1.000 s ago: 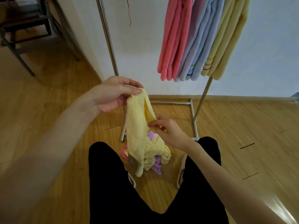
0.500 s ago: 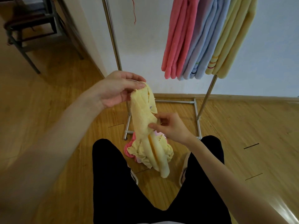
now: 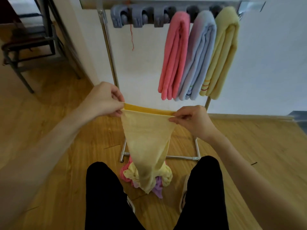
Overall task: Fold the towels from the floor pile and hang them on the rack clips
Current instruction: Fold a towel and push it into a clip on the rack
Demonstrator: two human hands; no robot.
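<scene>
Yellow towel (image 3: pixel 146 138) stretched taut — left hand (image 3: pixel 106 100) and right hand (image 3: pixel 191 120) each pinching a top corner; level those corners, lift its tail off the floor pile (image 3: pixel 129 175) — then fold.

- The towel (image 3: pixel 147 138) I held up was pale yellow, with a deeper yellow band along its top edge.
- I saw pink, yellow and lilac in the floor pile (image 3: pixel 146 177).
- Three folded towels hung on the rack: a pink towel (image 3: pixel 175 55), a light blue towel (image 3: pixel 197 57) with coloured stripes, and a yellow towel (image 3: pixel 222 52) with orange stripes.
- The clips (image 3: pixel 141 17) were grey.
- The floor (image 3: pixel 49 130) was honey-coloured wood.
</scene>
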